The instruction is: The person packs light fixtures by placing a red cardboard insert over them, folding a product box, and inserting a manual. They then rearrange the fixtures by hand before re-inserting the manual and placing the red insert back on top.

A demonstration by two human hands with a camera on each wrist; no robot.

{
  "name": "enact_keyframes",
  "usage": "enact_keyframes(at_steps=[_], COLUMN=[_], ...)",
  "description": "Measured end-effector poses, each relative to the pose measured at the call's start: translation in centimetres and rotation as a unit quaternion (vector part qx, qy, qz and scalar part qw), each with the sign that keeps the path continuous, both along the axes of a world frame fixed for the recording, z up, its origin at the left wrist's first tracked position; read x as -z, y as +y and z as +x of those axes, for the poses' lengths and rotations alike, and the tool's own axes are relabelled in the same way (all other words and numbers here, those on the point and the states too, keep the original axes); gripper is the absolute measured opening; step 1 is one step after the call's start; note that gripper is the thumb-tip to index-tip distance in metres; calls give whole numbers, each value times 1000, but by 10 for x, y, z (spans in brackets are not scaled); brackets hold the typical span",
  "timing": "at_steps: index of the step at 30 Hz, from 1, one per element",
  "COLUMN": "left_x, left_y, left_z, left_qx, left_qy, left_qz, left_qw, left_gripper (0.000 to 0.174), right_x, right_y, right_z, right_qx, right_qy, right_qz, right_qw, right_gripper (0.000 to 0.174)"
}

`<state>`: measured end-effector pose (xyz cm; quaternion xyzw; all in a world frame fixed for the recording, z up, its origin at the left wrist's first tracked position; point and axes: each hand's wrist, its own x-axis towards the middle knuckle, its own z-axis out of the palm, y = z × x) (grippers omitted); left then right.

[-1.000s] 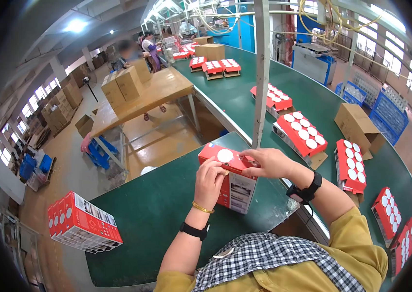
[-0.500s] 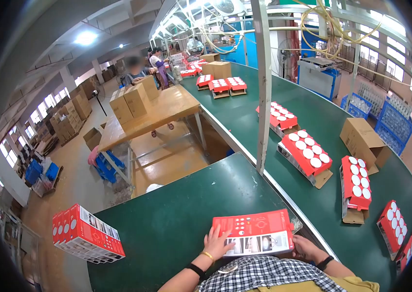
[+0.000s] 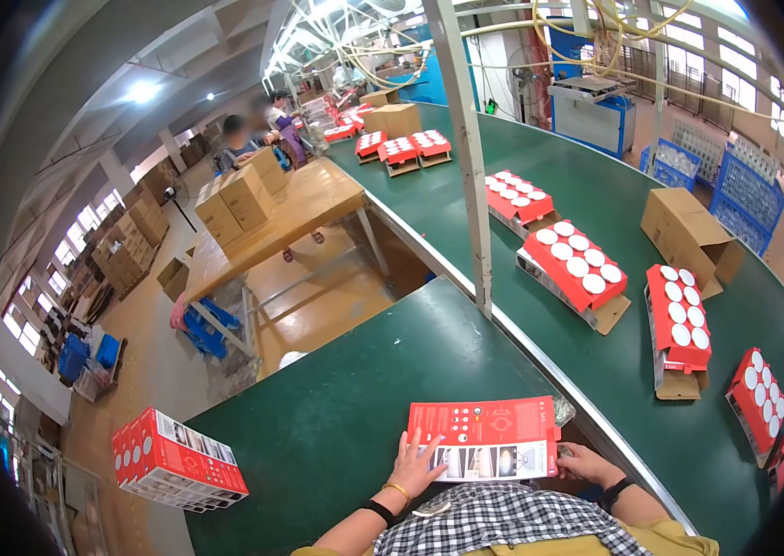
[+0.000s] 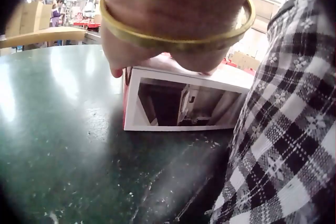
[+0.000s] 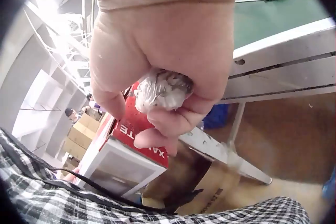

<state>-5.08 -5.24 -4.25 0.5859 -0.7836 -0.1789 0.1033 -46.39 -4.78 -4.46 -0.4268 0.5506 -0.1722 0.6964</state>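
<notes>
A red-and-white printed carton (image 3: 484,426) lies flat on the green table (image 3: 318,426), close against the checked apron. My left hand (image 3: 415,463) rests on its left end with fingers spread; the left wrist view shows the carton's white-framed picture side (image 4: 184,106) under that hand. At the carton's right end is my right hand (image 3: 591,468). In the right wrist view its fingers curl round a crumpled, shiny wad of clear plastic (image 5: 165,90), beside the carton's red end (image 5: 139,134). The palm covers part of the wad.
Several red cartons (image 3: 179,459) stand in a row at the table's left end. On the green conveyor (image 3: 586,352) to the right sit red boxes with white round tops (image 3: 577,259) and an open brown box (image 3: 683,232). A metal post (image 3: 466,157) rises beside the table.
The carton went from upright, held by both hands, to lying flat near the apron. Over the last half second it stays there, the left hand on top, the right at its end.
</notes>
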Motion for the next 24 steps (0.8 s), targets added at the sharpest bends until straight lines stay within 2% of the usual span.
enact_keyframes(at_steps=[8, 11, 12, 13, 16, 17, 18, 20, 21, 22, 23, 24], left_x=[2, 3, 3, 2, 1, 2, 4, 5, 1, 1, 2, 1], left_y=[0, 0, 1, 1, 2, 1, 2, 1, -2, 3, 8, 5], left_z=[1, 0, -1, -1, -2, -2, -1, 0, -2, -2, 0, -1], left_qx=[-18, -23, -23, -23, -26, -24, -26, -34, -39, -41, -42, -43], left_qy=[6, -3, -15, -27, -34, -30, -19, -4, -10, -20, -20, -21], left_qz=[1, 15, 2, -12, -15, -16, -8, -7, -24, -30, -24, -15], left_qw=[1000, 1000, 1000, 999, 999, 999, 999, 999, 999, 999, 999, 999], left_gripper=[70, 69, 69, 69, 69, 69, 69, 69, 68, 68, 68, 68], right_x=[0, 26, 21, 4, 0, -7, -4, 3, -6, -5, -2, -7], right_y=[-1, -1, -4, -1, -4, -4, 6, 19, 17, 11, 2, -10], right_z=[0, -9, -7, 2, 0, -1, -13, -50, -53, -47, -37, -26], right_qx=[-18, 0, 5, 26, 2, -12, -10, -4, 39, 35, 109, 181], right_qy=[4, -18, -22, -15, -28, 31, 33, 203, 262, 263, 243, 219], right_qz=[5, 34, 47, 18, 26, -6, -5, -42, -20, -18, -129, -243], right_qw=[1000, 999, 999, 999, 999, 999, 999, 978, 964, 964, 955, 928], right_gripper=[52, 51, 51, 43, 43, 42, 42, 39, 39, 39, 37, 34])
